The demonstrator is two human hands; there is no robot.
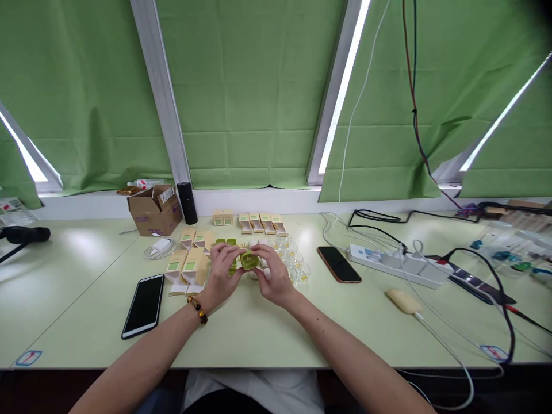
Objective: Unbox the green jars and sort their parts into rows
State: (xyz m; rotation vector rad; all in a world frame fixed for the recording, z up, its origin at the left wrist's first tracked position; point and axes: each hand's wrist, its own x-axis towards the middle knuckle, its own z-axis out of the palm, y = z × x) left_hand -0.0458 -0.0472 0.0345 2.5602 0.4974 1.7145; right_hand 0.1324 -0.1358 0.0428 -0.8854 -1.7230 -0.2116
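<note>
Between the fingertips of both hands is a small green square container [249, 260], held just above the table. My left hand [224, 270], with a beaded bracelet on the wrist, grips its left side. My right hand [273, 275] pinches the right side. More green containers [232, 241] lie behind my left fingers, partly hidden. Open cream cardboard boxes [195, 268] with window panels stand left of my left hand. To the right of my right hand, clear plastic cups [297, 261] with yellow bits inside sit in several rows.
More small boxes stand in a back row [262, 223]. A dark phone [144, 305] and a white charger [161, 246] lie left, near a brown carton [155, 210] and black cylinder [187, 203]. Rightward are another phone [338, 264], a power strip [394, 265] and loose cables.
</note>
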